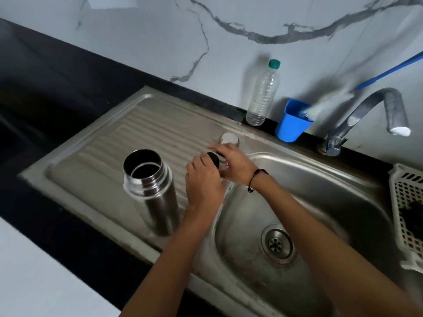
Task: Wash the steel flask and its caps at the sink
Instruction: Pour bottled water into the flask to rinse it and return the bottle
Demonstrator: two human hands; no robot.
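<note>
The steel flask stands upright and uncapped on the ribbed drainboard, just left of the hands; the left hand curls round a dark cap — the right hand pinches the same piece from the other side; a steel cap sits just behind them, near the sink basin.

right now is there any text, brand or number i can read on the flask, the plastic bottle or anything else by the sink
None can be read.
Steel flask: bare metal, no marking shows.
Clear plastic bottle: no label visible.
Blue cup: plain.
Dark cap in the hands: mostly covered, nothing legible.
</note>
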